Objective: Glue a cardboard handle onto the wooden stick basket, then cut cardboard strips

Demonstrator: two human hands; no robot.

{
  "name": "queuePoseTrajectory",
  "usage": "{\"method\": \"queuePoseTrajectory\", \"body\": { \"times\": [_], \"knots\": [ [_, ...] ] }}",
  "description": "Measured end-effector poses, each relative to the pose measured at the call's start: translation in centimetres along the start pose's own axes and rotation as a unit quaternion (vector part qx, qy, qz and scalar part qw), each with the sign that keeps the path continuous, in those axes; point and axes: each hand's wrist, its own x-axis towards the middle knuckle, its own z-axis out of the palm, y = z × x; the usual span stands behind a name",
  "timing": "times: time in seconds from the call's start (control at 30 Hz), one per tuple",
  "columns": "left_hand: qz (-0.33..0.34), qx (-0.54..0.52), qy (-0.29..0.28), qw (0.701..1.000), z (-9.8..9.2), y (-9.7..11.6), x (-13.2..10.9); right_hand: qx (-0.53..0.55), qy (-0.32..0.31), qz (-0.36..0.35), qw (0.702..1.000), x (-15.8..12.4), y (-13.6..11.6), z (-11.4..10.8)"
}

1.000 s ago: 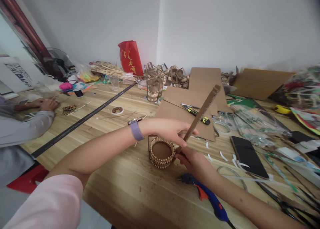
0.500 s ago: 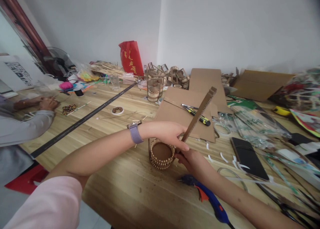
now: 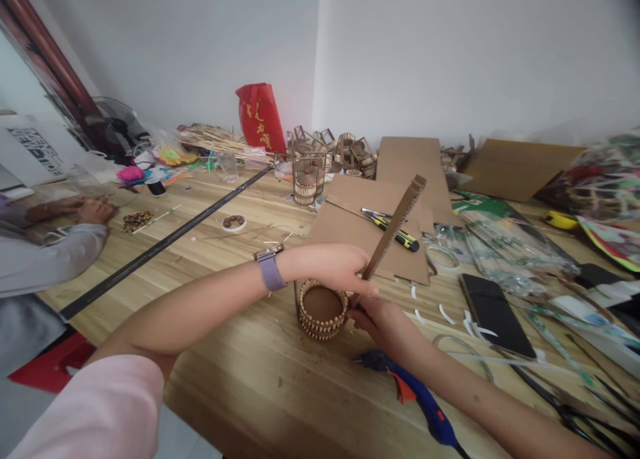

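A small round basket [image 3: 324,327] of short wooden sticks with a brown inner base stands on the table between my forearms. A long brown cardboard strip [image 3: 395,225] rises from its right side, tilted to the upper right. My left hand [image 3: 343,265], a watch on its wrist, reaches over the basket and is closed around the lower strip. My right hand [image 3: 381,317] pinches the strip's bottom end against the basket wall; its fingertips are partly hidden. Below it lies a blue glue gun [image 3: 425,405] with an orange trigger.
Cardboard sheets [image 3: 345,212] carry a yellow-black utility knife [image 3: 395,232]. At right are a black phone [image 3: 495,315], scissors [image 3: 565,412] and plastic-wrapped sticks [image 3: 510,242]. More small baskets [image 3: 305,185] stand behind. Another person's hands [image 3: 95,209] work at left, beyond a black strip [image 3: 175,235].
The view has shifted very slightly. Both hands keep their hold on the cardboard strip, and the basket stays in place.
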Motion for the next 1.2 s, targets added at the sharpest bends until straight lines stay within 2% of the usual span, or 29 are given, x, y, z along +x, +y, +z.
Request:
{"method": "queuePoseTrajectory", "body": {
  "times": [0.13, 0.2, 0.27, 0.37, 0.43, 0.53, 0.7, 0.83, 1.03, 1.2],
  "knots": [
    [-0.002, 0.001, 0.003, 1.0, 0.0, -0.1, 0.1, 0.028, -0.062, 0.062, 0.996, -0.3, -0.2, -1.3],
    [0.002, -0.007, 0.007, 1.0, 0.0, -0.2, 0.1, 0.013, -0.062, 0.077, 0.995, -0.7, -0.4, -2.8],
    [0.005, -0.019, 0.01, 1.0, 0.1, -0.3, 0.1, -0.031, 0.011, 0.066, 0.997, -1.2, -0.7, -4.6],
    [0.009, -0.04, 0.013, 0.999, 0.2, -0.4, 0.1, -0.095, 0.194, -0.018, 0.976, -1.3, -1.5, -7.0],
    [0.014, -0.044, 0.02, 0.999, 0.4, -0.4, 0.1, -0.114, 0.248, -0.071, 0.959, -0.9, -2.0, -7.9],
    [0.021, -0.038, 0.024, 0.999, 0.4, -0.3, 0.1, -0.11, 0.233, -0.086, 0.962, 0.4, -2.4, -8.2],
    [0.044, -0.044, 0.017, 0.998, 0.3, -0.2, 0.3, -0.042, 0.181, -0.046, 0.982, 1.5, -2.4, -7.8],
    [0.028, -0.044, 0.008, 0.999, 0.2, -0.3, 0.5, -0.017, 0.176, -0.029, 0.984, 1.5, -2.6, -8.0],
    [0.062, -0.056, 0.001, 0.997, 0.2, -0.6, 0.8, 0.033, 0.174, -0.009, 0.984, 1.9, -3.2, -8.2],
    [0.047, -0.06, 0.013, 0.997, 0.2, -0.7, 0.9, 0.104, 0.168, -0.012, 0.98, 2.4, -3.1, -8.2]
  ]
}}
